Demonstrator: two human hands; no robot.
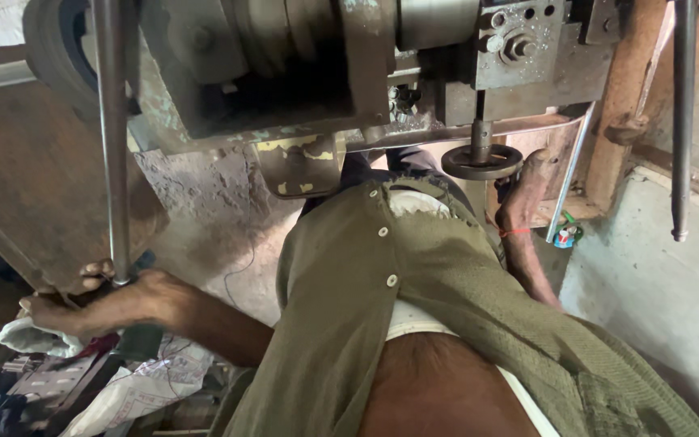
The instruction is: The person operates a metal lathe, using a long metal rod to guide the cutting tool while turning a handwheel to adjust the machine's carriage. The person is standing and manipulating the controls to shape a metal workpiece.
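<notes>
At far left, your left hand [82, 303] closes its fingers [95, 271] around the lower end of a long steel rod [112, 137], which stands nearly upright and runs out of the top of the frame in front of a brown metal panel [34, 186]. Just below that hand lies a white cloth [34, 338], with printed white sacks [139, 384] and dark scrap heaped beside it on the floor.

Across the top, the worn green-grey body of a heavy machine [285, 73] fills the view, its paint flaking, with a bolted steel block [519, 44] toward the right. Your olive button-front shirt [414, 299] hangs open at centre, over a white undershirt.

Under the bolted block, a small black handwheel [481, 161] sits on a vertical spindle. Your right hand [518, 198] reaches up just beside and below that wheel, a red thread round the wrist; whether it grips anything cannot be told, since the fingers are hidden in shadow. Further right, a second steel rod [681, 121] hangs free against a pale concrete wall [657, 275].
</notes>
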